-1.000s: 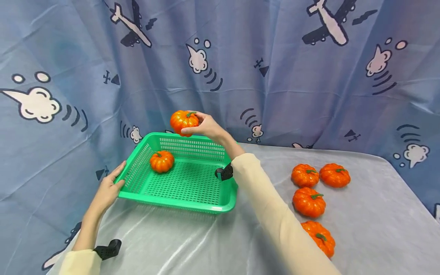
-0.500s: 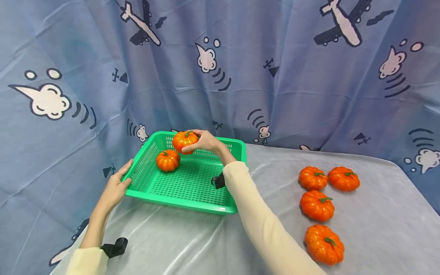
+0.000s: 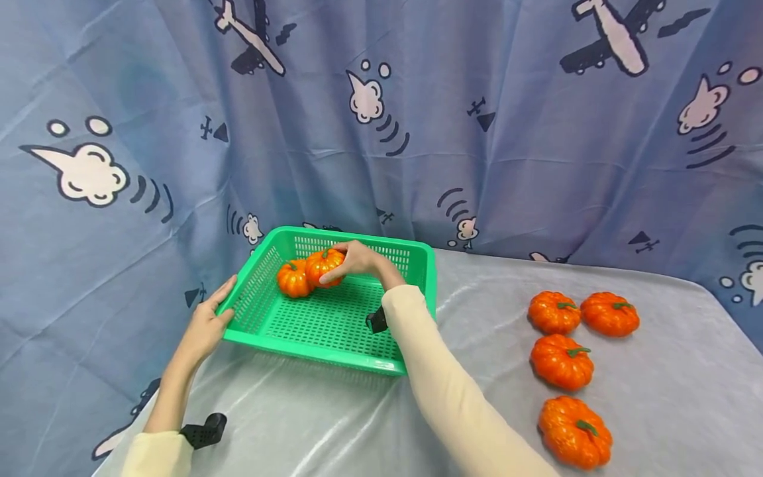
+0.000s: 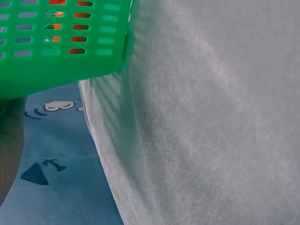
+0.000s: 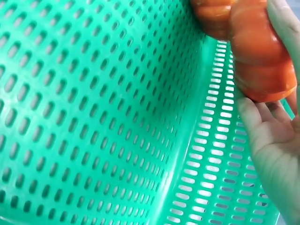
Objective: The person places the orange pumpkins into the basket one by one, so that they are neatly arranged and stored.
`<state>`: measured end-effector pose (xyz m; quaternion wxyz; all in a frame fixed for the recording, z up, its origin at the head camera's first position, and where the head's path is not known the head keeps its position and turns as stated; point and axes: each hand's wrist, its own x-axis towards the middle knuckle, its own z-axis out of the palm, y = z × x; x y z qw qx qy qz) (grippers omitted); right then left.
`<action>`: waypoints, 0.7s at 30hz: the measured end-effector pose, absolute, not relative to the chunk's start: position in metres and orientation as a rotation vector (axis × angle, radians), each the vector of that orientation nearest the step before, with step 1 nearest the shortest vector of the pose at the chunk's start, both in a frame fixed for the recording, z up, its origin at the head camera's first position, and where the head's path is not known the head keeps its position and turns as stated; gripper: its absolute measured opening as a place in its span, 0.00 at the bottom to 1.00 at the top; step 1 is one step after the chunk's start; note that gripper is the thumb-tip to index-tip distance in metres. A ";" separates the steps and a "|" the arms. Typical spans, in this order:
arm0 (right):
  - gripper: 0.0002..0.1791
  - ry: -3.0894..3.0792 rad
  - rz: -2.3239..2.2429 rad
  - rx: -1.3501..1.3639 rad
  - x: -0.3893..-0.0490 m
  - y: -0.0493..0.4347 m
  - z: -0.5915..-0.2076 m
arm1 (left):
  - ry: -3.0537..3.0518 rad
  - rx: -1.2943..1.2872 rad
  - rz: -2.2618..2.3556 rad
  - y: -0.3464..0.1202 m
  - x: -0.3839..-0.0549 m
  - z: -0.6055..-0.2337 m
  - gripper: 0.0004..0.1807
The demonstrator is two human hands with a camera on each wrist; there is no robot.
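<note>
A green plastic basket [image 3: 316,354] with slotted walls stands at the table's far left. My left hand [image 3: 205,328] grips its left rim, thumb at the near corner and fingers along the outside. Inside, my right hand [image 3: 359,258] holds a shiny orange toy pumpkin [image 3: 320,268] with a green stem, thumb on the near side. A second orange pumpkin [image 3: 292,283] sits to its left, seemingly touching it. In the right wrist view the held pumpkin [image 5: 258,54] is between thumb and fingers, close to the slotted wall; whether it touches the basket floor I cannot tell.
Several more orange pumpkins stand on the grey cloth-covered table [image 3: 477,344] at the right: two at the back, a middle one [image 3: 562,362] and a near one [image 3: 575,434]. A blue patterned curtain [image 3: 334,179] hangs behind and along the left.
My right hand has lowered the pumpkin from above the back rim into the basket, beside the other pumpkin. My left hand keeps its grip on the rim. The head view has shifted slightly.
</note>
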<state>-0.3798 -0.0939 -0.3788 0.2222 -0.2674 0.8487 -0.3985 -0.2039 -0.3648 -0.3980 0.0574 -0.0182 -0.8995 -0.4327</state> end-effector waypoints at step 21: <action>0.44 2.392 -0.965 -0.696 -0.377 -0.075 -0.397 | -2.719 -0.088 -1.340 -0.363 -0.202 -0.396 0.33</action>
